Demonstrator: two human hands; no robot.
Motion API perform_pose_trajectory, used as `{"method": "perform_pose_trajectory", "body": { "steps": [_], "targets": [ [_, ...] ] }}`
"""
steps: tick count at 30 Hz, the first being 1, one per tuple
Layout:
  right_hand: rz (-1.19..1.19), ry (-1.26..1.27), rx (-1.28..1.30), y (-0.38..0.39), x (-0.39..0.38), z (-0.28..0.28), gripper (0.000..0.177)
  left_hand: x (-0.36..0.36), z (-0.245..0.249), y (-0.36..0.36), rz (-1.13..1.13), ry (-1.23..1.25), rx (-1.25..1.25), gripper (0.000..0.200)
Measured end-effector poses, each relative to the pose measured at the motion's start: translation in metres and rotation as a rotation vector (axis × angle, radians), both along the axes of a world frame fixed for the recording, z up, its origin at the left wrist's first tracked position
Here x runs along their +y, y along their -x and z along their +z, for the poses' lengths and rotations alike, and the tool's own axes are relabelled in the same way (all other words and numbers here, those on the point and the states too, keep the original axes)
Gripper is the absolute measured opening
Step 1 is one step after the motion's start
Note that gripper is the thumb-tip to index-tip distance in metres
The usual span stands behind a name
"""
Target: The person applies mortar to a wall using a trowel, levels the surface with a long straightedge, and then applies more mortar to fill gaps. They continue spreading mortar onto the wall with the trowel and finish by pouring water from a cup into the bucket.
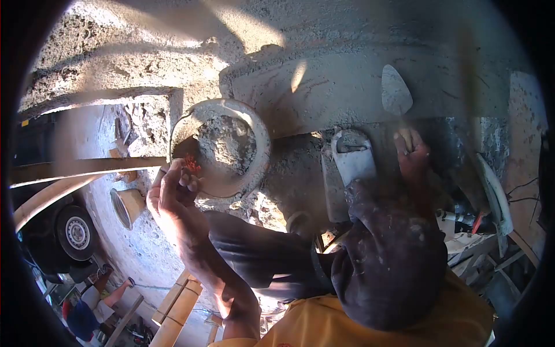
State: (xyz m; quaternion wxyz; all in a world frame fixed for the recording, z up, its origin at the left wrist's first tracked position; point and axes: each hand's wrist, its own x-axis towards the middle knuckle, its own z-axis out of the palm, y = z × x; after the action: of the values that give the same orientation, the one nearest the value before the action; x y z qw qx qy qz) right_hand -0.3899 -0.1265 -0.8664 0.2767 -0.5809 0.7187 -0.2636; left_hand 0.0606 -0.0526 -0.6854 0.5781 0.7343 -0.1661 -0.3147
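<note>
My right hand (411,151) is closed round the handle of a trowel. The pale, pointed trowel blade (396,91) lies against the wet grey mortar of the wall (324,87). On the left, a round bucket (261,139) coated in dried mortar holds lumpy grey mix (225,141). My left hand (175,189) has its fingers curled at the bucket's near left rim. A small red tuft (191,164) shows right by those fingertips.
A wooden bar (87,171) runs in from the left toward the bucket. A worn shoe (354,159) stands below the wall. Another bucket (128,208), a dark vehicle's wheel (76,232) and a person (87,315) are lower left. Boards and debris (491,266) lie at right.
</note>
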Motion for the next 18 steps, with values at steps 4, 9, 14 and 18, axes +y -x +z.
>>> {"method": "perform_pose_trajectory", "body": {
  "steps": [4, 9, 14, 18],
  "targets": [
    [-0.167, -0.050, -0.020, 0.005, 0.023, 0.000, 0.045, -0.042, 0.037, 0.023, -0.071, 0.058, 0.012, 0.029],
    [-0.437, -0.169, -0.245, -0.002, 0.035, 0.041, 0.040, -0.081, 0.058, 0.083, -0.255, 0.212, 0.193, 0.030],
    [-0.548, -0.089, -0.216, 0.020, 0.053, 0.052, 0.031, -0.119, 0.064, 0.139, -0.467, 0.319, 0.427, 0.025],
    [-0.518, 0.049, -0.322, 0.047, 0.061, 0.072, 0.031, -0.154, 0.055, 0.189, -0.577, 0.334, 0.414, 0.016]
  ]
}}
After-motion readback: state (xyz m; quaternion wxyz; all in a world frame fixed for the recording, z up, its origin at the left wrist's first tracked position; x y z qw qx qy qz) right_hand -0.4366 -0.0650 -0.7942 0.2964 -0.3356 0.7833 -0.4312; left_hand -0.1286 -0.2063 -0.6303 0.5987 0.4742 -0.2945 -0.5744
